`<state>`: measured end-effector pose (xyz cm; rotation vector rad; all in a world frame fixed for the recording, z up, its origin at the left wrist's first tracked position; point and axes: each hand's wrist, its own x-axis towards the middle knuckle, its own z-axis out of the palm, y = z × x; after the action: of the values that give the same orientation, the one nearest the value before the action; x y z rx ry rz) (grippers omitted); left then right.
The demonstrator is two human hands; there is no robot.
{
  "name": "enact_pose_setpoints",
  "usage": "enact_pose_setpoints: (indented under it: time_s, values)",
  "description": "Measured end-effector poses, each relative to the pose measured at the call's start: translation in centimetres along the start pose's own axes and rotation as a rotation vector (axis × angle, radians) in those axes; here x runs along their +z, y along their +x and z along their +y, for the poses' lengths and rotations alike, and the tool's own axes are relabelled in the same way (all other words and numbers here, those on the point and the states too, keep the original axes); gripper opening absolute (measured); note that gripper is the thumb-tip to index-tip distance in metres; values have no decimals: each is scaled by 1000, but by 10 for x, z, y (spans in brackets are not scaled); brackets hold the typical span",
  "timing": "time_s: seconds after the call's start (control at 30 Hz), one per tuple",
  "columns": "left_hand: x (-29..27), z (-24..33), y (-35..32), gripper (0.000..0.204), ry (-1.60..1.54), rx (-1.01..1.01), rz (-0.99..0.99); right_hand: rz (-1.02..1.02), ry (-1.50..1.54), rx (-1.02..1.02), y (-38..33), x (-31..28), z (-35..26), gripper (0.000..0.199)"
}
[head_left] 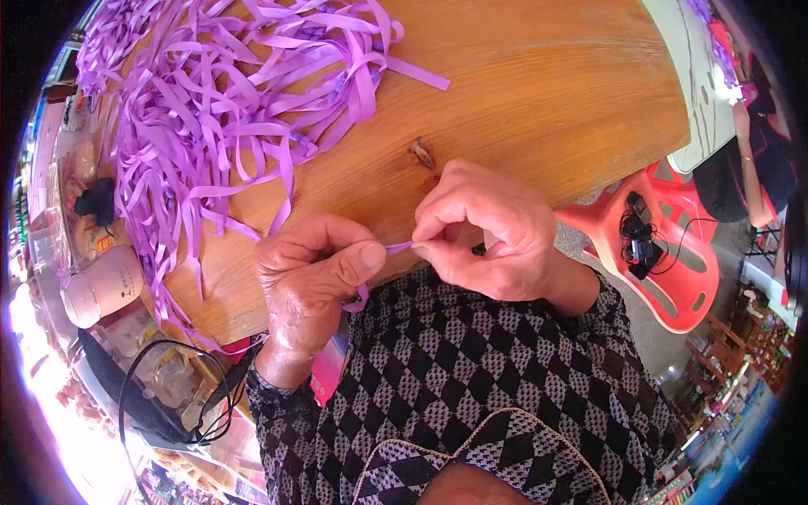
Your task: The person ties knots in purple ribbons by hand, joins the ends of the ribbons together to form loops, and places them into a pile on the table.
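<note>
Between my two hands a short stretch of purple ribbon (398, 247) is pulled taut. My left hand (316, 273) pinches one side of it between thumb and bent forefinger, and a loop of the same ribbon hangs below the palm. With thumb and forefinger, my right hand (488, 231) grips the other end, its remaining fingers curled. Both hands are just over the near edge of the wooden table (539, 93). A large tangled heap of purple ribbons (227, 109) covers the table's left side, one loose end reaching right. What lies inside my curled fingers is hidden.
On the right stands a red plastic chair (677, 286) with a black cable bundle (641, 240) on it. Another person's arm (749, 168) shows beyond, near a pale table (703, 84). At left are a whitish jar (105, 286) and a looped black cable (126, 396).
</note>
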<state>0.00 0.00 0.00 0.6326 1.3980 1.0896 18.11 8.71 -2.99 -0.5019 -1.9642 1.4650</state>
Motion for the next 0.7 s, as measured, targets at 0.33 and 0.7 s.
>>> enact_pose_setpoints:
  time_s: [0.33,0.7]
  values:
    - [6,-2,-1,11,-66,-23,43,113,-144,-154,0,7,2,17]
    - [-10,-1,-19,11,32,24,1,1,-186,-280,-11,13,-4,18]
